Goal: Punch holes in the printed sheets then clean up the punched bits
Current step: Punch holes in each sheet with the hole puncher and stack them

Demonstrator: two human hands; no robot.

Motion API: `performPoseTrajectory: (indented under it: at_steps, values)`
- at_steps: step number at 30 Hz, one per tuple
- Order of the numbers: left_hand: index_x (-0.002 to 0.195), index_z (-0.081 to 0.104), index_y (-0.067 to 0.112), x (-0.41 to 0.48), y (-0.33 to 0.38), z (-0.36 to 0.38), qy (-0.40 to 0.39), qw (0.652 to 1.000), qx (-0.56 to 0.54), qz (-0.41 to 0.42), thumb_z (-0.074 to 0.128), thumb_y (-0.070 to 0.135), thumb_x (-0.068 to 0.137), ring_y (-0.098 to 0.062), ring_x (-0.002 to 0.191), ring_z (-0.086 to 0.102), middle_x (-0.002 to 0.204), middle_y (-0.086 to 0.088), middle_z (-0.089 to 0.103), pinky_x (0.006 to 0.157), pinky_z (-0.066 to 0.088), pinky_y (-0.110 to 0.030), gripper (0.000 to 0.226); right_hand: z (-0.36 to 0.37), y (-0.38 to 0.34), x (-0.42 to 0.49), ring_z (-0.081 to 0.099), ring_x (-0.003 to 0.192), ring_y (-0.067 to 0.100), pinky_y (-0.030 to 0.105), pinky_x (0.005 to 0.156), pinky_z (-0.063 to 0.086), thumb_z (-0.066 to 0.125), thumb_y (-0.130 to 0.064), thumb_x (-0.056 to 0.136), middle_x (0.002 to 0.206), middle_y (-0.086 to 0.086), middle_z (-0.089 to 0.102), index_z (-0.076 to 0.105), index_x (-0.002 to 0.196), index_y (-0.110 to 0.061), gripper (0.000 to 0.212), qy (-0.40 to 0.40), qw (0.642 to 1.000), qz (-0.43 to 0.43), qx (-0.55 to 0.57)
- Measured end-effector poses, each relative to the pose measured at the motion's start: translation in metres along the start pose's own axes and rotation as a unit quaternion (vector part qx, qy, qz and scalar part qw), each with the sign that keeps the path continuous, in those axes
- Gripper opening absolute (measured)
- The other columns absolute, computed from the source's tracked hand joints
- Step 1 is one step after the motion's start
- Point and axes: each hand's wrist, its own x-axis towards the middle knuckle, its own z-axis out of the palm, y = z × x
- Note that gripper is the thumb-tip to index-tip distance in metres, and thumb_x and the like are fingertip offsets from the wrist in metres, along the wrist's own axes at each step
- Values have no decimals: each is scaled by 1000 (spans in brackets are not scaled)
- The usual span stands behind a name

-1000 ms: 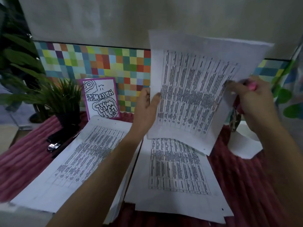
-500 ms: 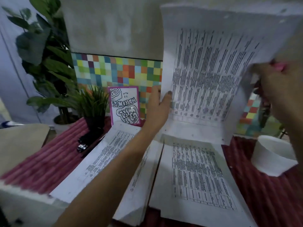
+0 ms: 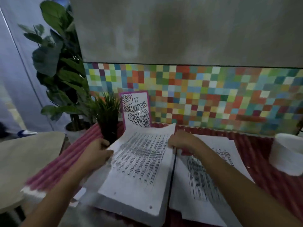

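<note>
I see both hands on the top printed sheet (image 3: 141, 164). Left hand (image 3: 96, 155) fingers pinch its left edge, right hand (image 3: 182, 142) fingers curl on its right edge. Thin white paper, two punched holes, lying on the left stack (image 3: 124, 212). Desk (image 3: 270, 185) has a red ribbed cloth, with a mosaic tile wall (image 3: 196, 95) behind.

The red cloth (image 3: 265, 189) carries a left pile (image 3: 139, 177) and a right pile (image 3: 205, 185) of printed sheets, a potted plant (image 3: 107, 115), a white roll (image 3: 288, 153).
</note>
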Motion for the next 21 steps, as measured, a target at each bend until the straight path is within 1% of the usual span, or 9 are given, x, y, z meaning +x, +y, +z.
performPoseTrajectory:
  at_steps: [1,3,6,8,11,13,16,19,21]
  values:
    - [104,57,14,-4,-8,7,21,999,19,15,71,11,84,-16,58,58,77,-5,66,53,41,-27,25,8,0,3,45,56,19,30,53,42,51,-8,91,68,2,44,46,78,-10,14,0,1000,5,-6]
    - [98,55,21,-11,-19,18,58,994,80,54,68,12,83,-15,64,60,77,-1,66,52,38,-27,22,22,1,10,41,62,21,36,59,35,50,-7,88,69,4,38,39,71,-11,21,7,1000,19,-23]
    - [80,55,19,-13,-29,28,114,976,162,96,62,12,84,-20,70,54,78,-1,60,56,29,-32,10,38,5,19,54,74,22,28,63,40,53,-19,88,78,3,49,45,74,-11,18,43,996,25,-74]
    - [77,56,17,-12,-36,34,148,963,200,102,59,14,85,-26,70,49,82,-7,57,61,30,-33,9,44,7,18,59,92,27,30,70,44,56,-25,88,96,5,54,54,87,-10,15,86,989,24,-121]
    - [84,56,12,-12,-38,42,163,958,217,96,56,12,87,-35,73,54,86,-13,60,64,34,-37,3,46,8,12,51,111,34,39,86,45,60,-25,88,124,11,44,59,111,-13,26,178,964,19,-199]
    - [87,53,10,-13,-32,45,153,960,218,88,55,8,87,-37,77,57,86,-15,63,66,36,-39,2,50,7,10,50,112,36,41,87,45,59,-22,89,131,13,40,58,115,-13,27,180,960,-1,-212]
    - [86,49,8,-17,-16,48,159,953,248,73,53,1,83,-38,80,55,89,-19,61,65,35,-39,8,54,12,9,53,110,36,38,80,43,53,-24,94,136,14,38,55,114,-12,24,153,969,-39,-188]
    - [95,56,4,-19,19,56,193,939,269,93,58,2,83,-38,85,53,94,-19,59,66,42,-44,13,27,31,20,53,112,36,41,88,46,52,-25,93,141,14,36,56,117,-12,28,212,965,-33,-152]
    - [98,61,4,-16,53,71,182,948,213,155,57,6,86,-34,83,55,95,-16,62,67,47,-42,13,-3,50,31,59,103,34,43,88,52,58,-21,89,132,15,45,59,105,-10,19,259,956,-23,-138]
